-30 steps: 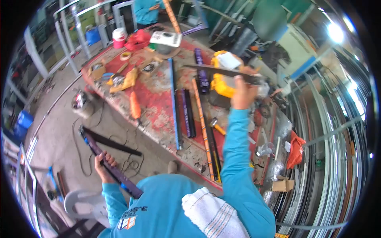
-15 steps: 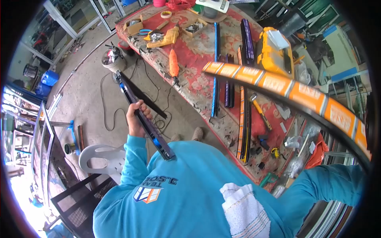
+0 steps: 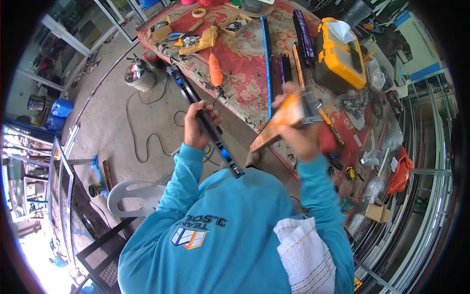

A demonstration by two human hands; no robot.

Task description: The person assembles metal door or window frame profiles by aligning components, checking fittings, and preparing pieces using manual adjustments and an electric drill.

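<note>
Left hand: the left hand [image 3: 199,122] is clamped around a dark bar [image 3: 216,139] near its middle, probably for balance; the bar slants off the table, its lower end by the shirt [image 3: 230,201].
Right hand: the right hand [image 3: 302,141] is closed on an orange-labelled strip [image 3: 286,113] above the table's near edge; motion blur hides how the fingertips meet it.
Bar: straight, slim and smooth, with glossy blue patches, perhaps film or tape.
Strip: flat-faced, its orange face edged in dark material.
Table [image 3: 242,98]: worn red floral covering, scuffed and flaking; a blue-faced strip [image 3: 268,63] and a purple strip [image 3: 303,39] lie lengthwise, likely so they stay within reach.
Yellow case [image 3: 338,63]: boxy, hard plastic-looking, beyond the right hand.
Towel [image 3: 307,255]: white, fluffy, draped against the shirt.
</note>
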